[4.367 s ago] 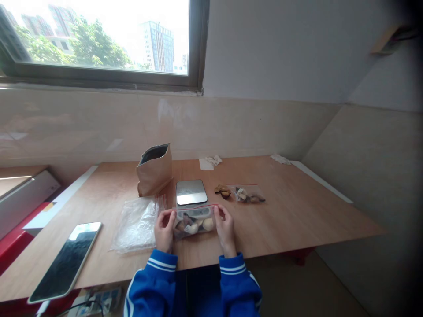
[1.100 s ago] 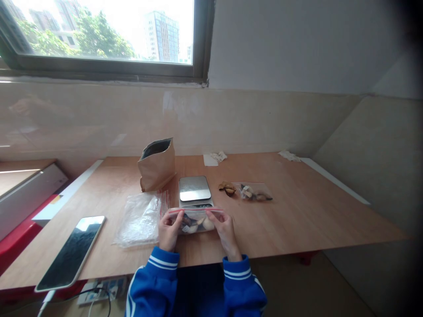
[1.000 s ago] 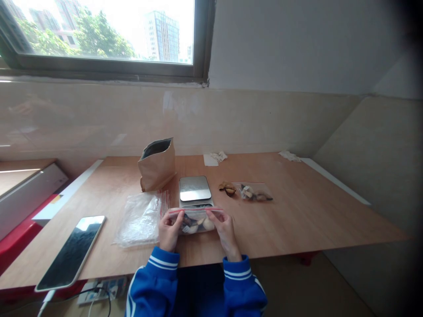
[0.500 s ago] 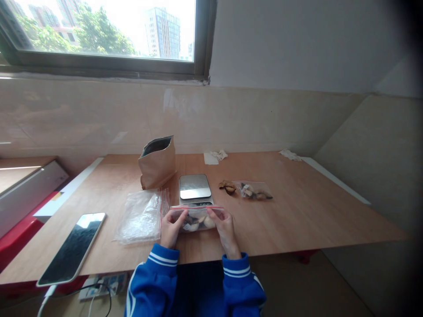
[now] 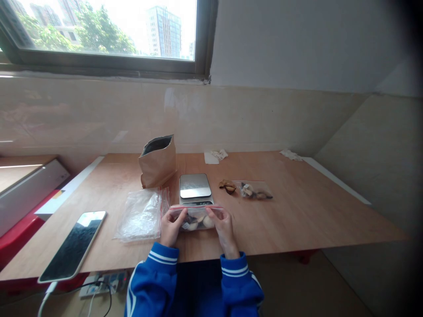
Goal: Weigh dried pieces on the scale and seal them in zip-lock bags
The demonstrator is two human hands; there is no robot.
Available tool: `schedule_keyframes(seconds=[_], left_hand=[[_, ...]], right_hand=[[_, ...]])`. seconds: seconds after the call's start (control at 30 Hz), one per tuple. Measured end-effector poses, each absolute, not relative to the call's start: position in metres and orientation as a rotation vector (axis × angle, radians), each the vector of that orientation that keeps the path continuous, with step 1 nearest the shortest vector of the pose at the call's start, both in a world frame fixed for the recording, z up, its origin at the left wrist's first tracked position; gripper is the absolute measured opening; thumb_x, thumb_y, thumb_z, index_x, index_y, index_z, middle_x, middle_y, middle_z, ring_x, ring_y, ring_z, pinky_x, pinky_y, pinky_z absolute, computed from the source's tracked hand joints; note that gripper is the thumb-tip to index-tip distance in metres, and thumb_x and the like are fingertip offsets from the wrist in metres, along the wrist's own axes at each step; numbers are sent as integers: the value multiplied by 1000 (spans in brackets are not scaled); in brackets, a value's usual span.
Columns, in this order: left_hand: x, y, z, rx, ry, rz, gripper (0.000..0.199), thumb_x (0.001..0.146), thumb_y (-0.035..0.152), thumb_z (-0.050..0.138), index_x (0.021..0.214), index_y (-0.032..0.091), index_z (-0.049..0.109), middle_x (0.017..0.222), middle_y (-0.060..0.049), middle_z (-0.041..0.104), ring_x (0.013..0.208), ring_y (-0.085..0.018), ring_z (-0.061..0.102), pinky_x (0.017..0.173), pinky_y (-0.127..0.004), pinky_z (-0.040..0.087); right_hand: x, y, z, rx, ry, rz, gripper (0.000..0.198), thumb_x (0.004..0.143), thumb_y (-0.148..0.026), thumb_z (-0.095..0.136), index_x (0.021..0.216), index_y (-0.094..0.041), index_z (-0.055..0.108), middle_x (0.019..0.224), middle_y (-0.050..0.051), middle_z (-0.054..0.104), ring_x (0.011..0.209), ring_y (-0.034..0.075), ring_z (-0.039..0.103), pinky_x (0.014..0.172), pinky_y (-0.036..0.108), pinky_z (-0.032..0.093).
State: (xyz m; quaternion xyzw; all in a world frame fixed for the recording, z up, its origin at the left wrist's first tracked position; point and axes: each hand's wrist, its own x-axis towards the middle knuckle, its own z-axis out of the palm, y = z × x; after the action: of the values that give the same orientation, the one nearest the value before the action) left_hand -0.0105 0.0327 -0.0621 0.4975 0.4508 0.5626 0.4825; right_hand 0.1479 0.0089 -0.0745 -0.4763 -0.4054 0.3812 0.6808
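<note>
A clear zip bag [image 5: 198,219] with a red seal strip hangs between my two hands near the table's front edge. Pale and dark dried pieces lie inside it. My left hand [image 5: 172,224] pinches the bag's upper left part, thumb on the near side. At the upper right, my right hand [image 5: 223,223] grips it the same way. Just beyond the bag sits a kitchen scale [image 5: 194,186] with a bare metal plate, its display partly hidden. A stack of flat clear zip bags [image 5: 140,216] lies left of my left hand.
A brown paper pouch [image 5: 158,162] stands open behind the stack. Right of the scale lie brown dried pieces [image 5: 228,186] and another filled zip bag [image 5: 254,190]. A phone [image 5: 74,246] with a cable rests at the left edge. Crumpled tissue [image 5: 219,154] is at the back.
My right thumb has shifted very slightly left along the seal strip. Both hands keep hold of the bag, and the other things stay in place.
</note>
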Motion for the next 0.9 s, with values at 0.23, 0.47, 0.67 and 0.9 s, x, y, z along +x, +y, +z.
schedule_keyframes(seconds=[0.23, 0.47, 0.67, 0.9], left_hand=[[-10, 34, -60, 1236, 1007, 1207, 28, 70, 33, 72, 89, 13, 70, 85, -6, 72, 76, -17, 66, 71, -28, 53], [-10, 33, -55, 1268, 991, 1230, 21, 71, 33, 71, 82, 15, 69, 75, -2, 67, 68, -14, 63, 64, -24, 51], [-9, 31, -51, 1311, 1002, 1265, 21, 71, 33, 71, 80, 14, 69, 81, -4, 67, 78, -17, 65, 71, -26, 52], [-10, 32, -52, 1294, 1029, 1253, 22, 70, 34, 71, 79, 14, 68, 78, -3, 66, 72, -15, 64, 67, -25, 52]], right_hand=[[146, 8, -73, -1072, -851, 1029, 31, 70, -38, 72, 90, -15, 71, 88, 8, 73, 83, 22, 68, 82, 37, 53], [143, 8, -69, -1090, -851, 1029, 30, 70, -39, 73, 87, -14, 73, 87, 9, 74, 84, 24, 69, 81, 36, 54], [143, 7, -67, -1092, -890, 966, 25, 72, -37, 71, 84, -15, 72, 81, 6, 73, 79, 22, 68, 77, 34, 53], [145, 3, -59, -1086, -1036, 857, 19, 76, -35, 66, 80, -17, 70, 79, 4, 69, 78, 19, 65, 75, 30, 53]])
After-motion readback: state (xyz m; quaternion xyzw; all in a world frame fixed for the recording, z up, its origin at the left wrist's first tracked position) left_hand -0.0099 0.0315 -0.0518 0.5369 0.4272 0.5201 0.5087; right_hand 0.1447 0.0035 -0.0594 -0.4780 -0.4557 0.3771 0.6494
